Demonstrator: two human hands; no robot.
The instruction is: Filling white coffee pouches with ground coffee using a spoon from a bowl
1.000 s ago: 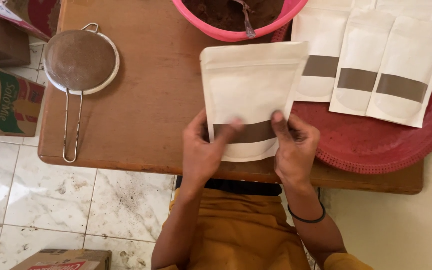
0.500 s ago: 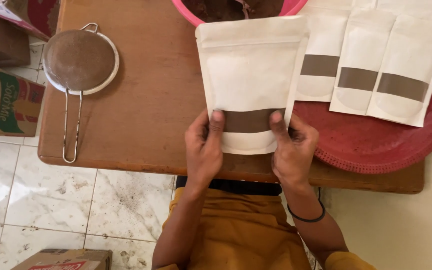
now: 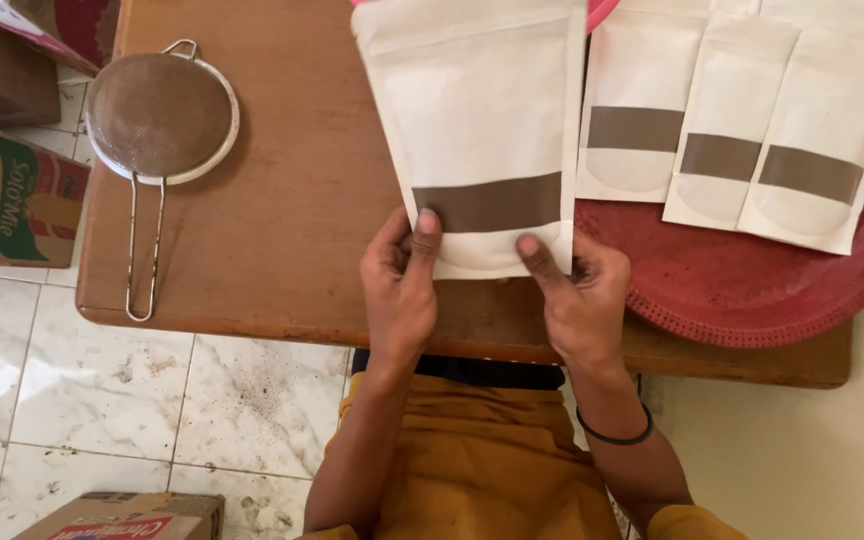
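A cream paper pouch with a brown window strip stands upright over the wooden table. My left hand pinches its bottom left corner, thumb on the front. My right hand grips the bottom right corner, with a black band on that wrist. The pouch's top hides most of a pink bowl behind it.
Three more flat pouches lie on a large red tray at the right. A round metal sieve rests on the table's left side. Cardboard boxes stand on the tiled floor to the left, another box below.
Both hands have slid down to the pouch's bottom corners and lifted it up and away, so it now covers the bowl.
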